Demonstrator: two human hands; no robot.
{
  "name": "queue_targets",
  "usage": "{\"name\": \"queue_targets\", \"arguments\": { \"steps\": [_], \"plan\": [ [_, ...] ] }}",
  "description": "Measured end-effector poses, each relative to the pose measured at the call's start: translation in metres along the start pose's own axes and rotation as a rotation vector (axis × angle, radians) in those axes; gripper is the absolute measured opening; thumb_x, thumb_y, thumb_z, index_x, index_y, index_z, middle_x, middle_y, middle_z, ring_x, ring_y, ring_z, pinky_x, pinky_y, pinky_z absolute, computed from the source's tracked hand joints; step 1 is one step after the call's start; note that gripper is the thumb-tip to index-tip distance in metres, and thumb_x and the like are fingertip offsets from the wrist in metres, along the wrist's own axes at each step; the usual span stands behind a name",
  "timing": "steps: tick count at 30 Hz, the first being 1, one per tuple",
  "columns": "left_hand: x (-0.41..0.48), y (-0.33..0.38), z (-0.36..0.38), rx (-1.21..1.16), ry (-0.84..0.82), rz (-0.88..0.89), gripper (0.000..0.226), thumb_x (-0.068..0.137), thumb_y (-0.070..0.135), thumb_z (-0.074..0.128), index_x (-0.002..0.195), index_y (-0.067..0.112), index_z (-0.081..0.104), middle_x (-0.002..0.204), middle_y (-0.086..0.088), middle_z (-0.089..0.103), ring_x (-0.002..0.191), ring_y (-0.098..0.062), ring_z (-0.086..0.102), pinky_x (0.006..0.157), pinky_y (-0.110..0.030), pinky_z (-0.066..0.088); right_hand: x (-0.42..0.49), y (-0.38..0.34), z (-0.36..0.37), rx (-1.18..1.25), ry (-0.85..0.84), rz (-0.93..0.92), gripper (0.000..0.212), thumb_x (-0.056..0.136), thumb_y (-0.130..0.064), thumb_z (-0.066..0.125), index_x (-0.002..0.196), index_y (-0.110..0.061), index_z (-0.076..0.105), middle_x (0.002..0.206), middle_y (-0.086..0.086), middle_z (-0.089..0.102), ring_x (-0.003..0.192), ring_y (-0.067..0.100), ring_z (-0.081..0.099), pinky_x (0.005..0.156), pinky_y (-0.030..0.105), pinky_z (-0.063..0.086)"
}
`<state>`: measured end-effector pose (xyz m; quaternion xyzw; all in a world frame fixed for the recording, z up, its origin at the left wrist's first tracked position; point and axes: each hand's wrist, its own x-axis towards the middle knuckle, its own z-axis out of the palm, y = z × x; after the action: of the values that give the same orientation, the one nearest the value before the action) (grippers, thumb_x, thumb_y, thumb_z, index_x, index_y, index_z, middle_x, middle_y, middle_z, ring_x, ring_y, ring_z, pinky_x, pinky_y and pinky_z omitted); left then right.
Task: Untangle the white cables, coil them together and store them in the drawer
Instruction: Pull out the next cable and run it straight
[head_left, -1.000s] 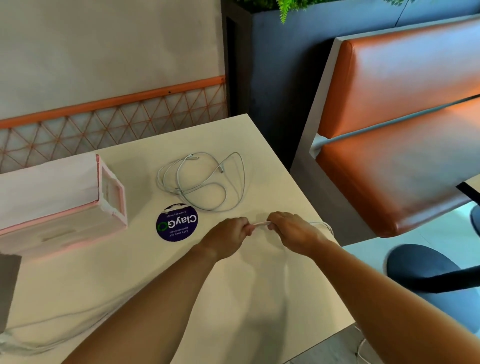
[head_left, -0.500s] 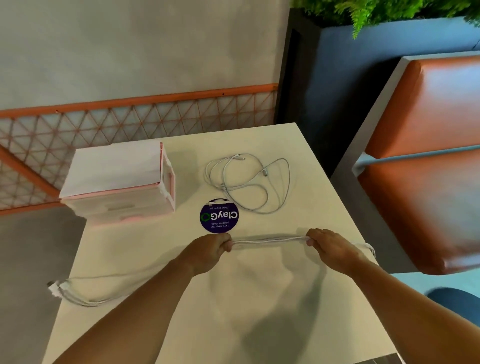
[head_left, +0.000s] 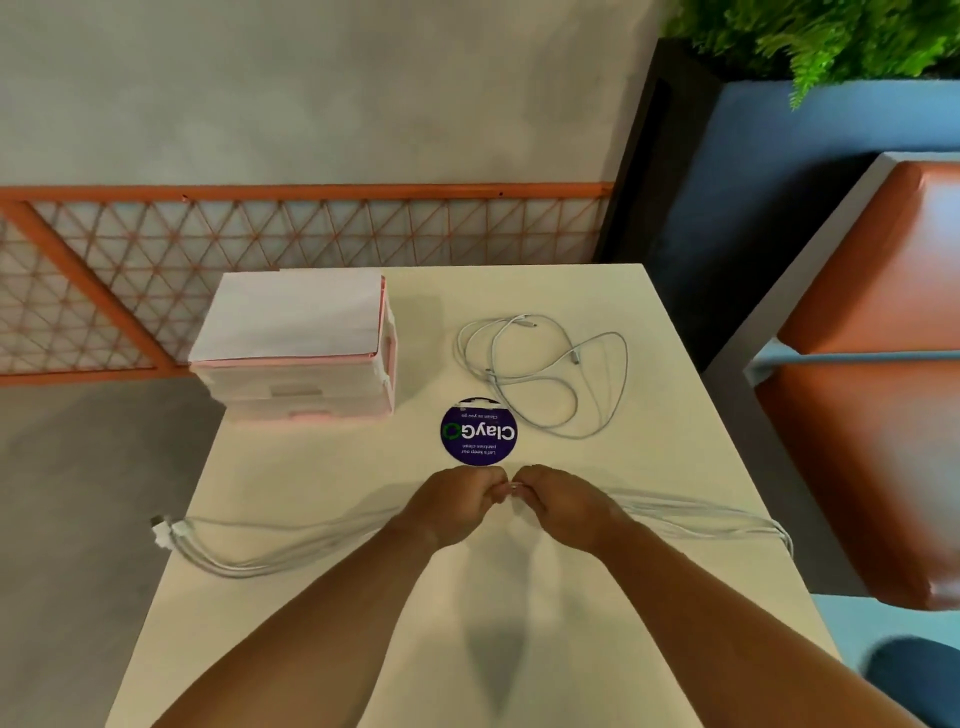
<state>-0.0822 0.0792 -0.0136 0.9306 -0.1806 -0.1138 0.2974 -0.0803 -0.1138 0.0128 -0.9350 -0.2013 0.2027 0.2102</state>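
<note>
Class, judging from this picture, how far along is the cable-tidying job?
Done: one cable bundle lies straightened across the table. In hand: left hand and right hand pinch its middle. Left: the loose cable tangle lies untouched, and the drawer unit looks closed.

The right hand and left hand have closed together along the white cables.

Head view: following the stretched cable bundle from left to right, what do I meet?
Along the white cables: plug ends → left hand → right hand → folded loop at far right.
</note>
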Motion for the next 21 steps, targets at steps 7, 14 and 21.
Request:
{"name": "queue_targets", "arguments": {
  "steps": [7, 14, 21],
  "plan": [
    [-0.018, 0.021, 0.012, 0.006, 0.462, 0.132, 0.025, 0.098, 0.040, 0.052, 0.098, 0.020, 0.068, 0.093, 0.009, 0.061, 0.086, -0.007, 0.053, 0.074, -0.024, 0.041, 0.008, 0.005, -0.006, 0.018, 0.039, 0.059, 0.020, 0.106, -0.029, 0.038, 0.100, -0.020, 0.055, 0.096, -0.002, 0.066, 0.089, 0.021, 0.061, 0.080, 0.035, 0.048],
    [-0.017, 0.038, 0.017, -1.504, 0.334, -0.921, 0.047, 0.093, 0.053, 0.061, 0.098, 0.007, 0.062, 0.067, -0.005, 0.060, 0.041, -0.010, 0.039, 0.039, -0.019, 0.027, 0.007, -0.001, -0.018, 0.087, 0.067, 0.014, 0.021, 0.104, -0.027, 0.045, 0.084, -0.029, 0.051, 0.076, -0.014, 0.058, 0.074, 0.009, 0.054, 0.071, 0.027, 0.044],
    [-0.023, -0.016, -0.001, -1.554, 0.731, -1.028, 0.021, 0.089, 0.021, 0.074, 0.080, 0.006, 0.062, 0.053, -0.004, 0.053, 0.039, -0.011, 0.041, 0.039, -0.021, 0.037, 0.001, 0.006, -0.010, 0.107, -0.009, 0.042, 0.022, 0.103, -0.029, 0.048, 0.082, -0.031, 0.056, 0.075, -0.011, 0.058, 0.071, 0.006, 0.051, 0.070, 0.025, 0.042]
  ]
}}
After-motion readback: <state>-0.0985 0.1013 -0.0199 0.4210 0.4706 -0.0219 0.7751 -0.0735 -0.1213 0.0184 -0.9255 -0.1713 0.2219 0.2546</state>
